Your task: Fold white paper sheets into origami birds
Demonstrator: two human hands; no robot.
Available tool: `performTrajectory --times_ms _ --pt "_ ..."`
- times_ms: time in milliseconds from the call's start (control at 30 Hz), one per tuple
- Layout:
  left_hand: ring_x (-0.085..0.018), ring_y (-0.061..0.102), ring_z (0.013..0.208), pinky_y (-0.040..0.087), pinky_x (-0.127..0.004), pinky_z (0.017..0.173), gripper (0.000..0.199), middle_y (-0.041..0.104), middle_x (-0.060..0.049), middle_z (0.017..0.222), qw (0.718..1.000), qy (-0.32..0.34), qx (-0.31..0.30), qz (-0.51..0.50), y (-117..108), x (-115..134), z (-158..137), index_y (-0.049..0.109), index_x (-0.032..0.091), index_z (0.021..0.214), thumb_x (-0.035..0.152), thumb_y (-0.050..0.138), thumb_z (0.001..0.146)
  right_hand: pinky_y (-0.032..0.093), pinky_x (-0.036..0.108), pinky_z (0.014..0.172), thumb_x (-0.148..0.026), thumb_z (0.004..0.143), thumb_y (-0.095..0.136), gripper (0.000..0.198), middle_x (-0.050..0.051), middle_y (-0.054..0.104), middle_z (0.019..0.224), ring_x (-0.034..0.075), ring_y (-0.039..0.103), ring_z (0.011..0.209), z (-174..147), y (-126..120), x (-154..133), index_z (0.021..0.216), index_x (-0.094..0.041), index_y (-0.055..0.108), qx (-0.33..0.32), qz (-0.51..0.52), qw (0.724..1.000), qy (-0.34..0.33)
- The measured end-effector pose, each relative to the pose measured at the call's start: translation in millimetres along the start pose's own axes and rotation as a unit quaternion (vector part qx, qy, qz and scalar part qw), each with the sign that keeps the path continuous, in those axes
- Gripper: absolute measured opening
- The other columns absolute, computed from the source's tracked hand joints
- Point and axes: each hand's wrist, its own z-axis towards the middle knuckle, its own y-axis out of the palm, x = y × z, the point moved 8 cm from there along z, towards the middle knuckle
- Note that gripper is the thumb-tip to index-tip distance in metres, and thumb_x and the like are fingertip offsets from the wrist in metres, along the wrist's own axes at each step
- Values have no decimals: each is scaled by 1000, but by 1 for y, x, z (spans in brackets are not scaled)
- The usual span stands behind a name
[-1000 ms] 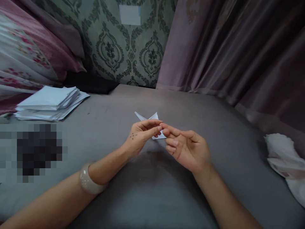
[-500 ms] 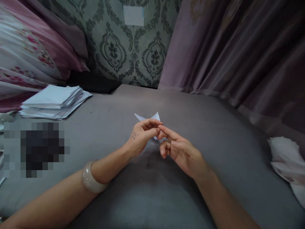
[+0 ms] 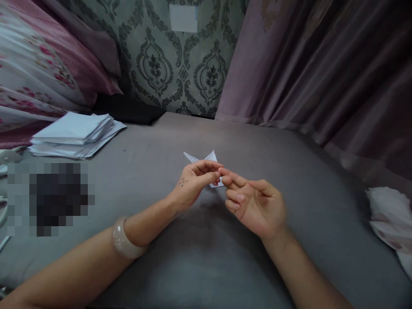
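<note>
Nearest: both forearms run in from the lower frame edge, cut off there; a pale bangle [image 3: 124, 241] sits on the left one. Left hand [image 3: 192, 183] bent inward, back to camera, a small cluster of dark dots marked on it, thumb and fingers drawn nearly together. Right hand [image 3: 260, 209] palm toward camera, lower fingers curled, forward fingers reaching to the left fingertips. Tips meet in front of a folded white paper [image 3: 211, 156] — the contact is hidden, so whether either hand is clamped on it cannot be told. The paper lies directly behind the grip: two points show above the left fingers, a corner below; its middle is covered.

Under the grip, a grey cloth surface [image 3: 193, 266]. Left of it, a pixelated block [image 3: 58, 195], content unreadable. Right of it, crumpled pale fabric [image 3: 388, 214], cut by the frame. Farther left, a stack of white paper [image 3: 69, 128]; behind that, black cloth [image 3: 128, 109]. Beyond the grip, patterned wall [image 3: 183, 90] with a pale rectangle [image 3: 184, 18] — any writing too faint to make out.
</note>
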Motion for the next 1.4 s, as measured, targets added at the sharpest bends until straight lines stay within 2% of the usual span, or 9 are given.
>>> performTrajectory --times_ms 167,400,733,967,1400 --pt "-11 59 70 45 -26 69 15 66 -2 77 999 -5 -7 -34 0 -1 0 69 15 86 18 74 72 37 28 59 -30 75 42 47 8 58 103 13 39 62 0 3 3 113 -17 65 -4 19 1000 5" --pt "-9 55 66 43 -25 69 13 61 1 72 994 -48 -18 -94 3 -4 0 66 16 84 16 71 72 39 31 62 -29 74 46 47 7 58 106 15 45 66 2 10 11 118 -23 63 -21 -26 999 3" --pt "-8 51 57 42 -24 60 16 54 4 66 988 -90 -6 -122 5 -7 1 61 18 79 9 61 66 40 30 63 -27 77 45 46 5 58 105 15 49 70 4 14 17 120 -24 61 -48 -3 999 9" --pt "-8 52 60 45 -22 60 19 55 3 67 987 -96 11 -131 2 -9 1 63 18 77 6 61 61 40 30 62 -28 78 44 49 6 59 109 15 48 70 4 12 19 124 -26 60 -40 -8 999 13" --pt "-8 55 63 45 -20 62 13 58 2 69 986 -96 2 -134 3 -7 0 63 16 80 8 61 70 42 29 63 -25 78 44 48 6 60 104 15 51 70 4 14 18 123 -22 60 -65 25 998 7"
